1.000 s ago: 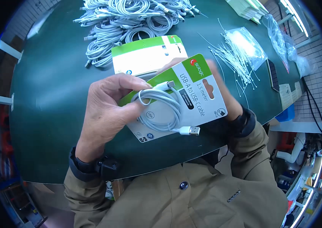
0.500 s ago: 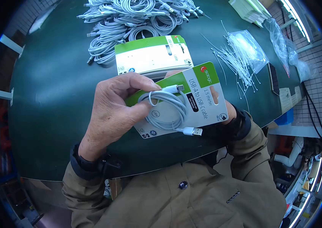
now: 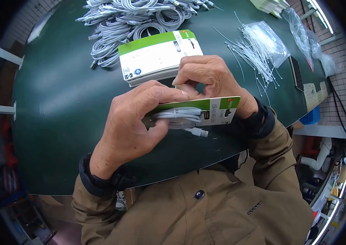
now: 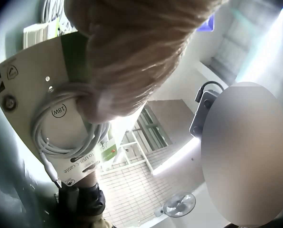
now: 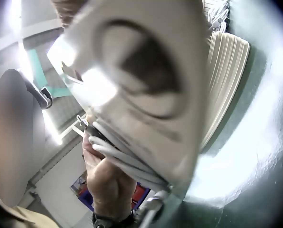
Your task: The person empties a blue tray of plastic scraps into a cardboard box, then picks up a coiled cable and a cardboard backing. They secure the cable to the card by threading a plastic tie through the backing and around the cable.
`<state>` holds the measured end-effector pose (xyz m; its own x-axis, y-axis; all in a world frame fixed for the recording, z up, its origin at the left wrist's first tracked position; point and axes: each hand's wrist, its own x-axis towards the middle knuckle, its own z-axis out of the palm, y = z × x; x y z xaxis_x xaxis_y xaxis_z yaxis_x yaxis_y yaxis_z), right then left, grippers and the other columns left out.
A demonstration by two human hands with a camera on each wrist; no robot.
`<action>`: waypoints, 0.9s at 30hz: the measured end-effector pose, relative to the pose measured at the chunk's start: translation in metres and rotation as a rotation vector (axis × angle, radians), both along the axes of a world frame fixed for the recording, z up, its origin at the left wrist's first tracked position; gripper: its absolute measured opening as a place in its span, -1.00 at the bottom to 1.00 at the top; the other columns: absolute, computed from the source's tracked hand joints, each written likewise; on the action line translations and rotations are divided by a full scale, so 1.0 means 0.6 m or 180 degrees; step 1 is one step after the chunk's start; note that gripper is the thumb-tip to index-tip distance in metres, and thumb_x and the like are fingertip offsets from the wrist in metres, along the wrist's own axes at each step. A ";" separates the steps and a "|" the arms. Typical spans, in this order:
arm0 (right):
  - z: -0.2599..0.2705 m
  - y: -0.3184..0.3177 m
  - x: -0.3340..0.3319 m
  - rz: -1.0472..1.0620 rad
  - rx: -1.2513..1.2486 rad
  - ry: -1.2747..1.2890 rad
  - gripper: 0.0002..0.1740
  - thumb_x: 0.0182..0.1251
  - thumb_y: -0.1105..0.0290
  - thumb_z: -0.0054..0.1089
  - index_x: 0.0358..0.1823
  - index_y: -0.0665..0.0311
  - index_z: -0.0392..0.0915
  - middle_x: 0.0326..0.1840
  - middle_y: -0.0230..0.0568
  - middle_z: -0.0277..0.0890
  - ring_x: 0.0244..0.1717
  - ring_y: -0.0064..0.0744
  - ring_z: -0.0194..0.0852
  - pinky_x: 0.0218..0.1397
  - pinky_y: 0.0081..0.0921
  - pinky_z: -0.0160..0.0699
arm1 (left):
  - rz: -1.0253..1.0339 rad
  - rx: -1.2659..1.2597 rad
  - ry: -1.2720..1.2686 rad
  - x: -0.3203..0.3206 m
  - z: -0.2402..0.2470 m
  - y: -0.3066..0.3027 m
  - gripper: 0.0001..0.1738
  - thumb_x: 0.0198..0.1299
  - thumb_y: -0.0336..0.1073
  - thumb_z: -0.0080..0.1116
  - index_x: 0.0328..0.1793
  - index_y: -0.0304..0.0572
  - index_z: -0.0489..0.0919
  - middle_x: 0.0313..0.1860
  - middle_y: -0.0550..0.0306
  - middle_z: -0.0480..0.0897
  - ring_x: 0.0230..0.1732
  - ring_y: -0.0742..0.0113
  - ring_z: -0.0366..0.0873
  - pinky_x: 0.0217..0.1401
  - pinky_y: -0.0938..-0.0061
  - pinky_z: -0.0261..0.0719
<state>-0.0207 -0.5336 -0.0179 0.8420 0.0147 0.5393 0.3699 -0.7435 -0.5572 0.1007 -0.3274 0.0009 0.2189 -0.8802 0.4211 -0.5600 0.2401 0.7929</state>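
Note:
In the head view my left hand (image 3: 134, 118) pinches a green and white retail card (image 3: 217, 117) with a coiled white USB cable (image 3: 179, 112) against its front. The thumb lies on the coil and the fingers lie over the card's upper edge. A white band rings the coil, and the USB-A plug (image 3: 199, 132) hangs below it. The card is tilted, its face strongly foreshortened. Behind it my right hand (image 3: 214, 77) has curled fingers, pinching a thin white tie at the card's back; its fingertips are partly hidden. The left wrist view shows the cable loop (image 4: 39, 126) on the card's printed face.
A stack of similar cards (image 3: 152, 61) lies just beyond the hands. Behind it is a pile of coiled cables (image 3: 118, 38). To the right are loose white cable ties (image 3: 252, 55), a clear plastic bag (image 3: 269, 43) and a dark phone (image 3: 296, 73) near the table edge.
The card has tipped from facing the camera to nearly edge-on. My right hand, earlier mostly hidden behind it, has risen into view above its upper edge with fingers curled.

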 end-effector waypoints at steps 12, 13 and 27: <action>-0.013 0.008 0.001 0.0053 0.0207 -0.0009 -0.92 0.04 0.65 0.20 -0.43 0.32 0.53 -0.48 -0.22 0.44 -0.50 -0.23 0.45 -0.40 -0.36 0.42 | -0.0017 0.0507 -0.0990 -0.016 0.034 0.005 -0.53 -0.12 -0.54 0.64 0.01 -0.24 0.79 -0.14 0.05 0.75 -0.16 0.19 0.74 -0.12 0.38 0.71; -0.012 0.007 0.001 0.0028 0.0128 0.0061 -0.94 0.05 0.62 0.21 -0.44 0.32 0.54 -0.47 -0.18 0.48 -0.46 -0.16 0.50 -0.36 -0.32 0.47 | -0.0007 0.0549 -0.0934 -0.018 0.033 0.006 -0.55 -0.10 -0.55 0.63 0.01 -0.25 0.79 -0.15 0.05 0.75 -0.17 0.20 0.74 -0.13 0.39 0.71; -0.036 -0.001 0.003 0.0102 -0.0138 0.0115 -0.92 0.01 0.59 0.21 -0.50 0.27 0.49 -0.52 -0.21 0.45 -0.45 -0.11 0.49 -0.37 -0.24 0.45 | 0.0094 0.0824 -0.0413 -0.018 0.039 -0.003 -0.67 -0.08 -0.48 0.65 -0.13 -0.31 0.82 -0.29 0.10 0.71 -0.26 0.34 0.67 -0.15 0.45 0.63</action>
<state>-0.0187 -0.5343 -0.0394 0.8596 0.0645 0.5068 0.3740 -0.7553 -0.5382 0.0900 -0.3291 0.0244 0.2049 -0.9561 0.2094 -0.6645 0.0212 0.7470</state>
